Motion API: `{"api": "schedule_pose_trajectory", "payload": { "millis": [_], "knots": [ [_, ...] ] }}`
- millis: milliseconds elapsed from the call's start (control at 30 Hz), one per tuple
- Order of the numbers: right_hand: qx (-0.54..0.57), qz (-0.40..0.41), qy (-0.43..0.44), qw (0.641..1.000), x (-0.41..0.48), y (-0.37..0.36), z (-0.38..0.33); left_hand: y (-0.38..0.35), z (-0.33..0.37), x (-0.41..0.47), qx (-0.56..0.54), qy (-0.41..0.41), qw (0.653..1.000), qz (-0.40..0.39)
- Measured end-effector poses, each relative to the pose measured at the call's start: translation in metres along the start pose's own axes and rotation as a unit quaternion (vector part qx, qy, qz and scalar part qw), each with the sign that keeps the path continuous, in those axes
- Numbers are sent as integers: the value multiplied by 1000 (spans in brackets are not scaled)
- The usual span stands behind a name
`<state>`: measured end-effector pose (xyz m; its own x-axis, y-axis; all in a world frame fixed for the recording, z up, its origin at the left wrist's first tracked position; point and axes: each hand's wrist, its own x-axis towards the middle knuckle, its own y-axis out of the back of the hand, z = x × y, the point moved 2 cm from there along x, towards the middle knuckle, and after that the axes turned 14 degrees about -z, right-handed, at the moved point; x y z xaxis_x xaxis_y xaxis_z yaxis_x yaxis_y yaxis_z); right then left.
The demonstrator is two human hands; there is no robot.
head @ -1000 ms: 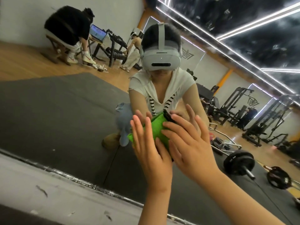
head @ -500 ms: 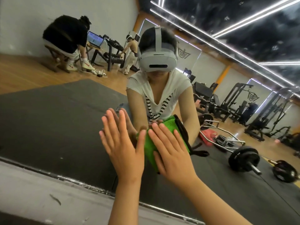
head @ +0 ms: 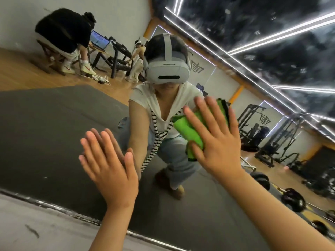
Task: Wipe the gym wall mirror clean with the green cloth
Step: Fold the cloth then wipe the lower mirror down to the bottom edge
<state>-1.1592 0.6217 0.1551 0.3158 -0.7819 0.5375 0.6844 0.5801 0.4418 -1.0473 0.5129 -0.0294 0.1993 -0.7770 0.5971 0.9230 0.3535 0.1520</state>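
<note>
While the right hand (head: 217,142) presses the green cloth (head: 187,128) flat on the wall mirror (head: 45,133), its fingers (head: 208,118) lie straight and spread wide. Nothing is pinched; the cloth is held only by palm pressure vs. the glass. The cloth sits under those fingers, w/ a green edge poking out past the fingertips and a folded corner showing beside the thumb.

The left hand (head: 108,163) is bare, its fingers (head: 97,147) straight and close together, and it seems flat on the glass, since the reflected fingertips meet it.

Change: approx. 1 s ago both hands lay together over the cloth, low and central. Half a sec ago the left had slid off to the side. Now the right has carried the cloth up and to the person's right, so the hands are well apart and the cloth is nowhere near the left fingers.

Meaning for the task: the wipe is underway as a one-handed stroke, w/ the left prob. just bracing. Glass below and left of the right fingertips looks covered; upper areas likely not yet done. Bare left fingers on the mirror may leave prints, so that patch may need a re-wipe.
</note>
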Motion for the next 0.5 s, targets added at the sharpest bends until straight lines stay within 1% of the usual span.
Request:
{"api": "schedule_pose_trajectory", "payload": {
  "millis": [67, 100, 133, 167, 233, 267, 300, 333, 367, 433, 467, 500],
  "knots": [
    [31, 34, -90, 995, 26, 13, 19, -1, -1, 0, 8, 0, 1000, 5],
    [49, 49, -122, 990, 35, 16, 17, -2, -1, 0, 10, 1, 1000, 7],
    [57, 53, -127, 989, 40, 16, 10, -2, -1, 1, 11, 2, 1000, 8],
    [54, 43, -95, 993, 40, 14, -1, -1, 0, 0, 11, 4, 1000, 11],
    [16, -3, 51, 999, 33, 9, -11, 1, 1, 1, 7, 5, 1000, 15],
    [-9, -27, 116, 993, 31, 11, -4, 2, 1, 1, 6, 5, 1000, 14],
    [-25, -36, 146, 988, 32, 16, 9, 3, 2, 1, 9, 6, 1000, 11],
    [-27, -32, 139, 989, 38, 22, 26, 3, 2, 1, 15, 6, 1000, 7],
    [-14, -17, 98, 995, 45, 29, 44, 4, 1, 1, 21, 6, 1000, 4],
    [29, 28, -23, 999, 64, 44, 72, 4, 1, 1, 28, 4, 1000, -2],
    [47, 48, -73, 995, 72, 48, 75, 4, 1, 1, 29, 3, 1000, -3],
    [54, 59, -100, 992, 76, 49, 71, 4, 1, 1, 29, 1, 1000, -4]
  ]
}}
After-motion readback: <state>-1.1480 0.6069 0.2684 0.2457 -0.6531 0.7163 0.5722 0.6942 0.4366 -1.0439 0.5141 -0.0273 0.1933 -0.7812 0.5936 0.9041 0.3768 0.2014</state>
